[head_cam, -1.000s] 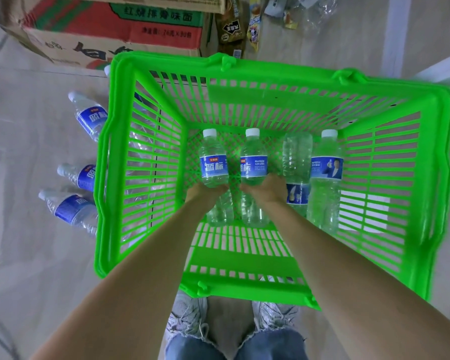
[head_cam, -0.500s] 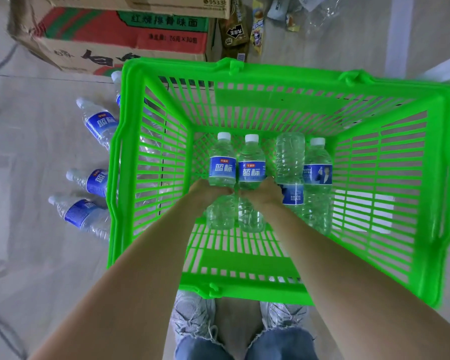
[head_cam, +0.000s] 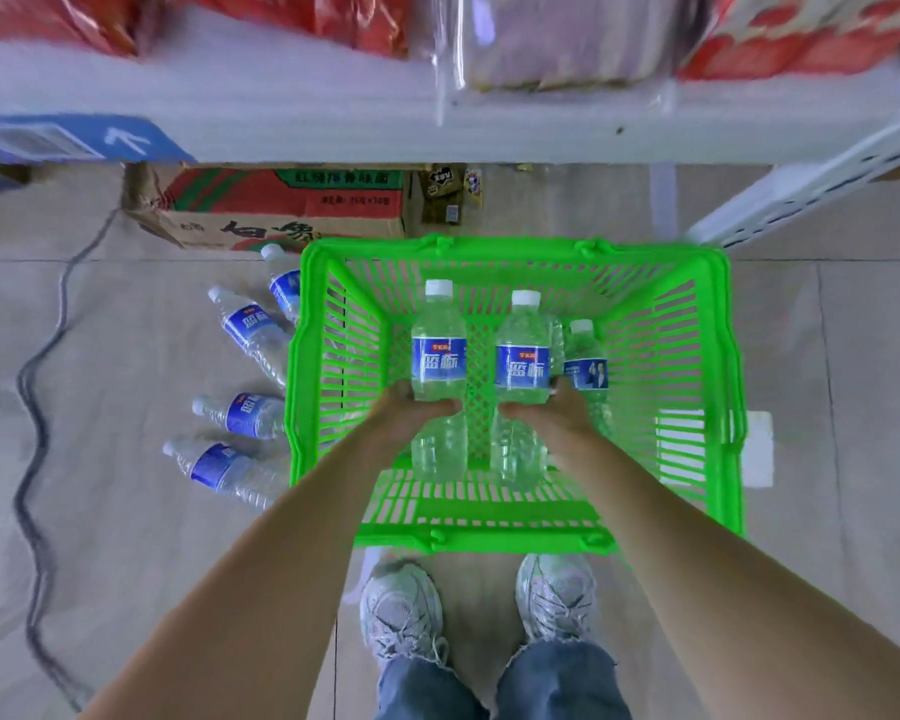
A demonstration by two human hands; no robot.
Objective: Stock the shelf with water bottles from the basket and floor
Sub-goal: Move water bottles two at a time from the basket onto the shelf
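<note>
Left hand point(head_cam: 404, 418) and right hand point(head_cam: 552, 415): we are gripping one bottle each, left bottle point(head_cam: 437, 356) and right bottle point(head_cam: 522, 363), over the basket point(head_cam: 718, 356).

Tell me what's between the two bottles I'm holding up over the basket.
Nothing. In the head view, the gap between the left bottle and right bottle shows only the green basket mesh below.

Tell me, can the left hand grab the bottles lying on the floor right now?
Probably not yet. The left hand already grips a bottle above the green basket, so it's full. The floor bottles lie uncovered beside the basket.
</note>
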